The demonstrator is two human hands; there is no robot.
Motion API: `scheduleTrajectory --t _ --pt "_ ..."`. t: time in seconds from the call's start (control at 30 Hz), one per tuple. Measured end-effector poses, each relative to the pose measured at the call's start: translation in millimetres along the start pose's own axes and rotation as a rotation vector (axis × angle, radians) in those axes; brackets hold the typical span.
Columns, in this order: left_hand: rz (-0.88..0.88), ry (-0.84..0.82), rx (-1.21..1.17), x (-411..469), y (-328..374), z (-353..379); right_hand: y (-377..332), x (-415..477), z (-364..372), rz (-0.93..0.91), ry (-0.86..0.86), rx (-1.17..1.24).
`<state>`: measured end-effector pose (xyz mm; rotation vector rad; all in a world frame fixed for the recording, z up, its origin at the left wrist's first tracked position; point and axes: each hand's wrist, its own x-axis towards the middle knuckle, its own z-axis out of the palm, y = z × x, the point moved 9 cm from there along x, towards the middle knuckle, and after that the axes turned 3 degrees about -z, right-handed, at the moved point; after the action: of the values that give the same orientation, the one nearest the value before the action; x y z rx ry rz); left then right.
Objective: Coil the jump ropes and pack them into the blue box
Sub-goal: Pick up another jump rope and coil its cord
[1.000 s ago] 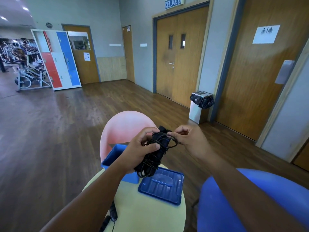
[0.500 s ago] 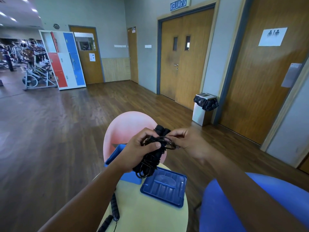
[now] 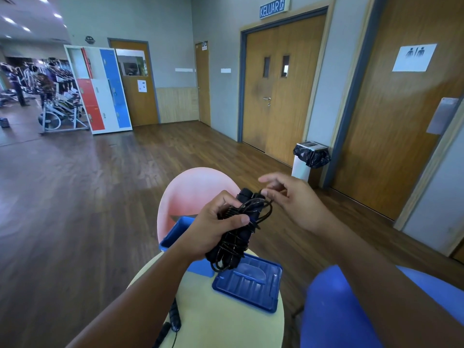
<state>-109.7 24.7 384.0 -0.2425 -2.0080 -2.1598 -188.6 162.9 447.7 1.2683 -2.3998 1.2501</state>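
My left hand (image 3: 216, 227) grips a black jump rope (image 3: 238, 237) wound into a tight bundle around its handles, held above the table. My right hand (image 3: 293, 199) is at the bundle's top end. Its lower fingertips are on a loose loop of cord and its index finger is raised. The blue box (image 3: 175, 229) stands open at the far edge of the round pale-yellow table (image 3: 226, 322), partly hidden by my left hand. Its blue lid (image 3: 248, 285) lies flat beside it. A second black jump rope (image 3: 174, 317) lies uncoiled on the table under my left forearm.
A pink chair (image 3: 193, 192) stands right behind the table and a blue chair (image 3: 334, 310) is at the near right. A white bin (image 3: 310, 159) with a black liner stands by the wooden doors. Wooden floor stretches away to the left.
My right hand has lifted slightly up and to the right, with its fingers spreading and the index finger coming off the cord. My left hand keeps the bundle in place.
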Motion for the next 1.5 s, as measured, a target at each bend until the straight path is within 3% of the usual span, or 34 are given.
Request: scheduleTrajectory --t 0.1,0.17,0.37,0.53,0.63,0.83,1.0,1.2,1.3,1.4,1.5 --pt "-0.006 -0.011 0.048 1 0 3 -8 1 1 -0.093 0.018 -0.123" --pt "-0.012 -0.026 0.059 0 1 3 -4 0 5 -0.057 -0.021 -0.073" --pt "0.035 -0.034 0.06 -4 7 2 9 -2 17 0.146 -0.12 0.411" --pt "0.086 -0.013 0.068 -5 21 3 23 -9 29 0.422 -0.157 0.928" --pt "0.132 0.011 0.065 -4 31 3 28 -13 42 0.558 -0.171 1.049" --pt "0.169 0.041 0.064 -5 45 9 37 -22 63 0.681 -0.12 1.062" --pt "0.195 0.148 0.203 2 48 -2 35 -34 80 0.726 -0.022 1.202" --pt "0.112 0.25 0.123 12 36 -8 20 -20 75 0.498 0.286 1.01" --pt "0.097 0.37 0.29 15 44 -9 16 -20 84 0.512 0.457 1.053" --pt "-0.005 0.375 0.332 19 33 -8 22 -17 95 0.584 0.462 1.11" --pt "-0.137 0.336 0.371 21 23 -8 28 -13 94 0.557 0.436 0.972"
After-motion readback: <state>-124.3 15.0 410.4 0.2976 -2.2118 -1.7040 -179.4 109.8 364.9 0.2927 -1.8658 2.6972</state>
